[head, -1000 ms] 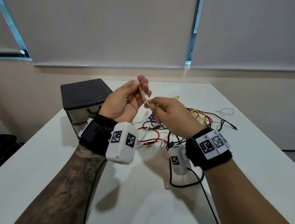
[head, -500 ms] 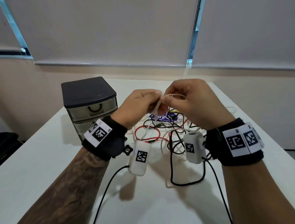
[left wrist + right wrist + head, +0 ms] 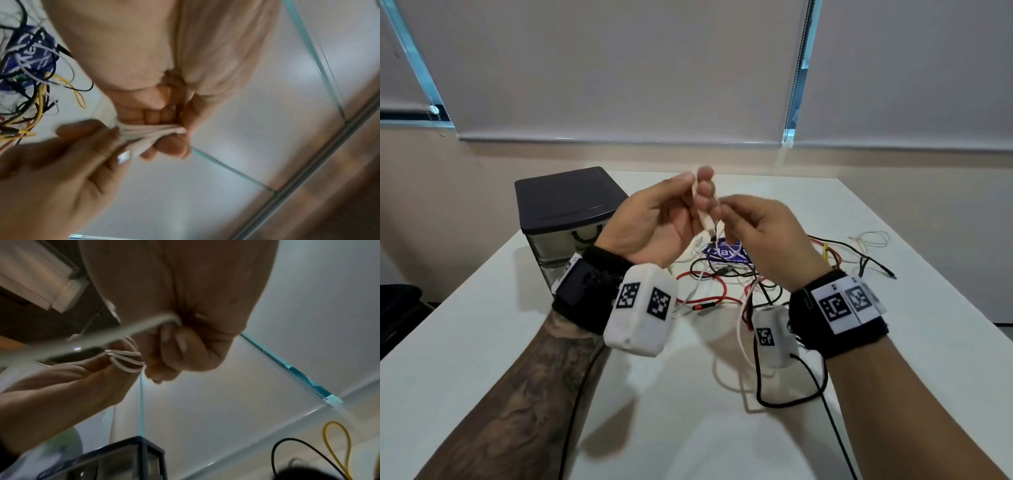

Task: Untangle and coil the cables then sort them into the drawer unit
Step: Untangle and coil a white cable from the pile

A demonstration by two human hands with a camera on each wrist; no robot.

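Observation:
Both hands are raised above the white table. My left hand pinches a small bundle of white cable between thumb and fingers; the left wrist view shows its folded loops clamped there. My right hand grips the same white cable close by, and a loose strand trails down to the table. Behind the hands lies a tangle of red, black, yellow and white cables. The dark-topped drawer unit stands at the back left, its drawers closed.
A blue printed packet lies under the tangle. A separate thin white cable lies at the back right. Black leads from the wrist cameras hang over the near table. Closed window blinds cover the wall behind the table.
The left hand has turned palm-up and lifted again with the white bundle, after being palm-down half a second ago. The right hand has dropped lower and moved beside the bundle.

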